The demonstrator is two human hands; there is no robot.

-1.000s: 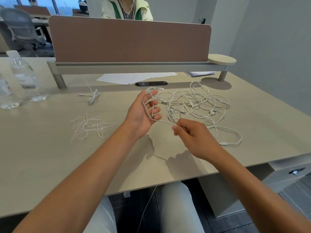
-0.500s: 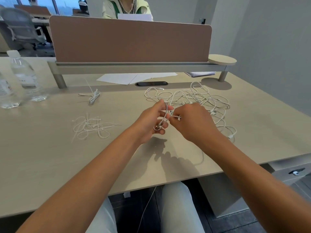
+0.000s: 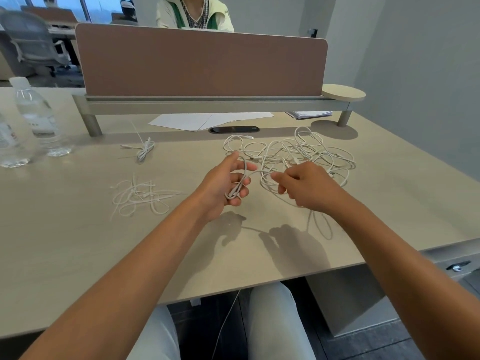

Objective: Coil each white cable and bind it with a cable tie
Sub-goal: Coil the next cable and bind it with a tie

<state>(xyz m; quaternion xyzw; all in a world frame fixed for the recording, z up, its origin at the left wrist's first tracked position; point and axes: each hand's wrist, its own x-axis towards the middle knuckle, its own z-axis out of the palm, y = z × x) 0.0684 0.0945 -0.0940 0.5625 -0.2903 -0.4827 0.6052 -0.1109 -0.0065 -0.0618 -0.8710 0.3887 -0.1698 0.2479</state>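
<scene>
Pale wood grain is running under both my forearms as I am reaching out over the desk [image 3: 78, 255]. I am holding my left hand [image 3: 223, 185] palm-up above it, fingers loosely curled, with a few turns of white cable [image 3: 240, 181] wrapped around them. Just to the right of that hand, my right hand [image 3: 302, 187] is pinching the same cable's running length between thumb and fingertips, the strand stretching between the two hands. Left of my left hand, a loose bunch of cable ties [image 3: 141, 197] is lying flat. Beyond my right hand, a tangled heap of white cables [image 3: 298, 154] is sprawling across the surface. Farther left, past the ties, one bound coil [image 3: 145, 152] is resting, and two water bottles [image 3: 36, 115] are standing well apart from it. Sheets of paper [image 3: 207, 120] are lying under the brown divider panel [image 3: 202, 61].
</scene>
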